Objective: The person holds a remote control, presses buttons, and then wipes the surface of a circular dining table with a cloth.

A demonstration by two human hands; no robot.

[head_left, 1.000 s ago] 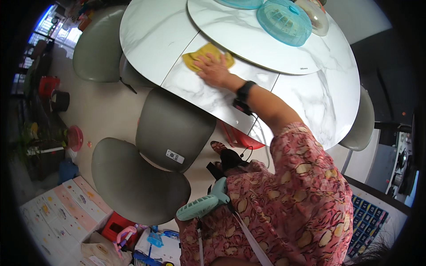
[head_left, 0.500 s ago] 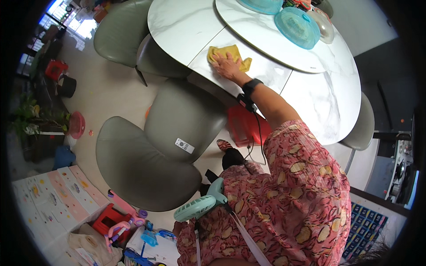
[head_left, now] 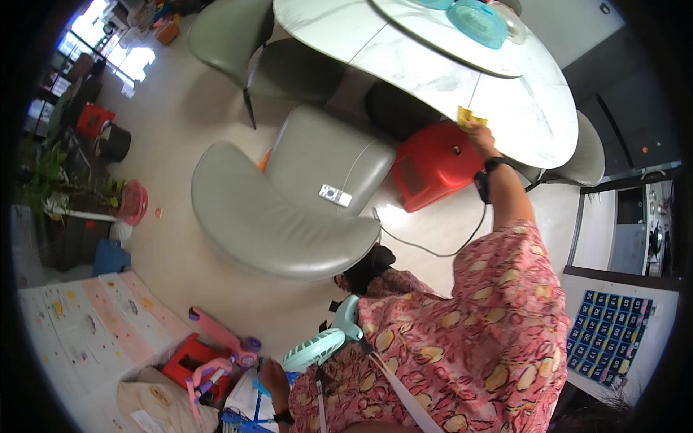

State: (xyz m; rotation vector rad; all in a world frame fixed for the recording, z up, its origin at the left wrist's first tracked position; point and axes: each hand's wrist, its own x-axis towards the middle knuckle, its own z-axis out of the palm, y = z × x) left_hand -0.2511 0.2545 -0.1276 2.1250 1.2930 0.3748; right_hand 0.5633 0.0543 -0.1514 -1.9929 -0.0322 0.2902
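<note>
The right hand (head_left: 481,137) is partly closed, its fingers bent over a yellow cloth (head_left: 468,115) at the near rim of the white marbled table (head_left: 516,119). A dark band (head_left: 498,164) circles that wrist. The left hand (head_left: 274,381) hangs low beside the mint-green fan (head_left: 314,348), over the toys near the lower edge; how far open it is, and whether it has hold of anything, I cannot tell.

The cloth looks crumpled and bunched, with 1 folded part sticking out past the fingers. It sits at the table edge, just above the red plastic piece (head_left: 437,164) below.

The hand covers the rest of the cloth, so its full shape is hidden, and whether part of it drops over the rim is hard to make out. The 2 blue mesh covers (head_left: 478,25) stand on the round turntable (head_left: 462,52), which the top of the view cuts off.
</note>
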